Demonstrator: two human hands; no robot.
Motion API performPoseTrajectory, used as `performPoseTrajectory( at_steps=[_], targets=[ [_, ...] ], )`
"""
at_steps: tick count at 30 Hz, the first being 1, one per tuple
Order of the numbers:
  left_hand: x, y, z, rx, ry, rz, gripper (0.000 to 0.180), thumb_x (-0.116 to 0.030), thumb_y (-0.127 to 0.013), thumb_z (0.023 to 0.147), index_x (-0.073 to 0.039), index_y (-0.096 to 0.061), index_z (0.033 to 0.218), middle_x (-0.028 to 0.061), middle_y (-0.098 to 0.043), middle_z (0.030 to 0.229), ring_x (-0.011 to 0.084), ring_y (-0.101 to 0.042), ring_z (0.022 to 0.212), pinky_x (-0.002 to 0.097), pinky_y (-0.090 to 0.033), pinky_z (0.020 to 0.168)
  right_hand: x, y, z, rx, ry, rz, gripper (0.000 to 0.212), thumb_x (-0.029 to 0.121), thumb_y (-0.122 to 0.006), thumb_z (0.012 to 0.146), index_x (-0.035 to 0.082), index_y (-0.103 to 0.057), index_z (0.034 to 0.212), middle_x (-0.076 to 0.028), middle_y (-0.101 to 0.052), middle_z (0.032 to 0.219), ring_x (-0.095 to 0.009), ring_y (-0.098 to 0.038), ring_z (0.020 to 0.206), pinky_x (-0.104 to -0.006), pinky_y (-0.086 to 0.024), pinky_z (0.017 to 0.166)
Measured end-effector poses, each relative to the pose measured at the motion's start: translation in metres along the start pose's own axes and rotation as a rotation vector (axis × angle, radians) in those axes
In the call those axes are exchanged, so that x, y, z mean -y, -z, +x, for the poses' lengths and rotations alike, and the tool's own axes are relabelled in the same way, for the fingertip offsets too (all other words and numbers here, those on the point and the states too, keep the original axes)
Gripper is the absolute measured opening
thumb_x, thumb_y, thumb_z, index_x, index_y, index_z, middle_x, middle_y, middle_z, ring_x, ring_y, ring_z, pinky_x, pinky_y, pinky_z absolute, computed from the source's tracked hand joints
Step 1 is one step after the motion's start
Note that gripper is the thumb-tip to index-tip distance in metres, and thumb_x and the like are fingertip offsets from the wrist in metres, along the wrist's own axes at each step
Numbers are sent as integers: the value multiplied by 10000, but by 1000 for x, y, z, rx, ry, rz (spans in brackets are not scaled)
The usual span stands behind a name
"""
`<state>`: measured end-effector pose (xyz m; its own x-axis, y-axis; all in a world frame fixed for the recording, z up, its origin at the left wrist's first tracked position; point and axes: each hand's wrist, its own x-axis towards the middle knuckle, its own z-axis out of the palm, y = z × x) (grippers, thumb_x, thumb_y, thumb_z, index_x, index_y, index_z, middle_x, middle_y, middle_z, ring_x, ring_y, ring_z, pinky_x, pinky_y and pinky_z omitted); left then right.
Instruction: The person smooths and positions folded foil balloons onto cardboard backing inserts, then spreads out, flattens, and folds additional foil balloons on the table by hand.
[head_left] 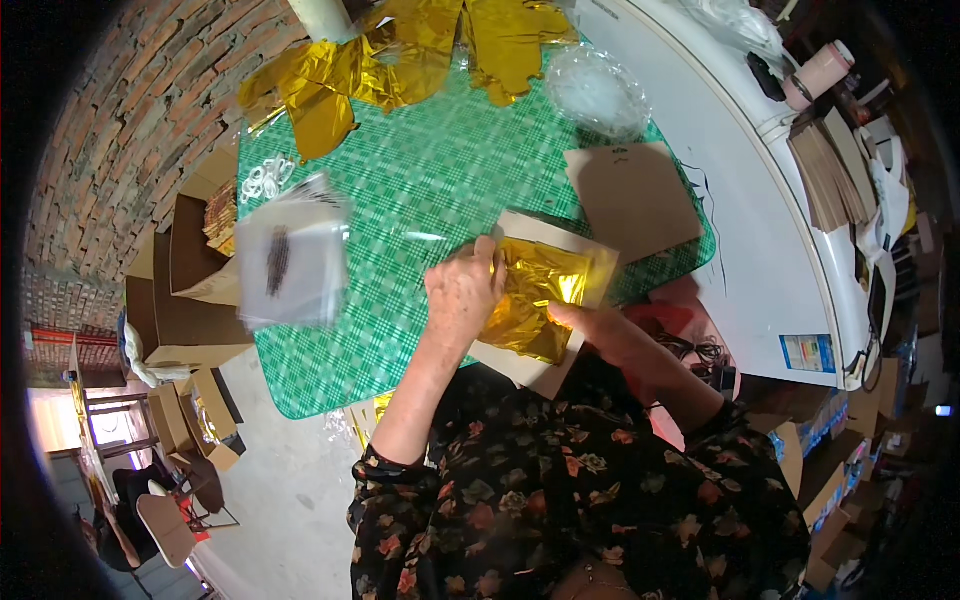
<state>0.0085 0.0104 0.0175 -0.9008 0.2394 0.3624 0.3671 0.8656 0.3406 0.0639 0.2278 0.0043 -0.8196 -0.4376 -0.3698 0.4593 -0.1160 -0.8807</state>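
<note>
In front of my body, both hands hold a folded gold foil piece [535,325], crinkled and shiny, together with a beige card [527,374] that sticks out around it. A see-through plastic layer shows along the right side. My left hand [466,290] is closed on the left edge, fingers curled. My right hand [597,328] grips the right side, thumb pressed on the foil and its other fingers hidden underneath. Flat gold foil pieces [400,70], resembling uninflated balloons, lie at the table's far edge. Another beige card stack [640,200] rests to the right.
On the green checked table [400,180], a stack of transparent bags [295,262] lies left, near white looped ties [267,180]. A round plastic-wrapped bundle [598,92] sits far right. Cardboard boxes [190,345] stand left of the table. A white appliance [735,150] borders the right.
</note>
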Motion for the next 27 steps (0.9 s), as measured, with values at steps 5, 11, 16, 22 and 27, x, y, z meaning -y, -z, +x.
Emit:
performPoseTrajectory(
  at_steps=[5, 11, 16, 22, 27],
  targets=[
    [-4, 14, 3, 49, -32, 46, 163, -223, -664, 918, -74, -613, 962, 115, -696, 727, 298, -698, 623, 422, -550, 548, -6, -17, 0, 15, 57, 81, 373, 203, -524, 1054, 17, -514, 1377, -56, -606, 1285, -158, -578, 1155, -335, -459, 1017],
    [16, 35, 18, 232, -5, 81, 267, -267, -642, 961, -108, -646, 1175, 147, -714, 776, 346, -699, 693, 447, -537, 615, -14, -23, 5, 28, 196, 58, 353, 161, -499, 1070, 20, -496, 1394, -50, -595, 1288, -152, -566, 1162, -312, -463, 1010],
    [12, 32, 15, 206, -44, 52, 227, -269, -631, 975, -100, -641, 1127, 130, -727, 829, 327, -710, 729, 438, -548, 637, -5, -30, 6, 99, 205, 95, 378, 151, -501, 1074, 31, -472, 1432, -42, -577, 1325, -139, -550, 1190, -317, -452, 1036],
    [3, 25, 16, 134, -80, 2, 203, -244, -647, 968, -82, -645, 1090, 135, -724, 849, 326, -710, 731, 433, -559, 645, -13, -26, 13, 64, 154, 117, 365, 186, -498, 1081, 26, -478, 1409, -51, -601, 1267, -138, -588, 1125, -305, -495, 981],
    [0, 43, 18, 59, -117, -39, 191, -225, -665, 953, -61, -636, 1047, 132, -708, 831, 344, -698, 710, 437, -558, 636, 0, -33, 10, 21, 33, 196, 413, 149, -495, 1080, 65, -412, 1476, -50, -567, 1334, -157, -571, 1208, -403, -552, 989]
  ],
)
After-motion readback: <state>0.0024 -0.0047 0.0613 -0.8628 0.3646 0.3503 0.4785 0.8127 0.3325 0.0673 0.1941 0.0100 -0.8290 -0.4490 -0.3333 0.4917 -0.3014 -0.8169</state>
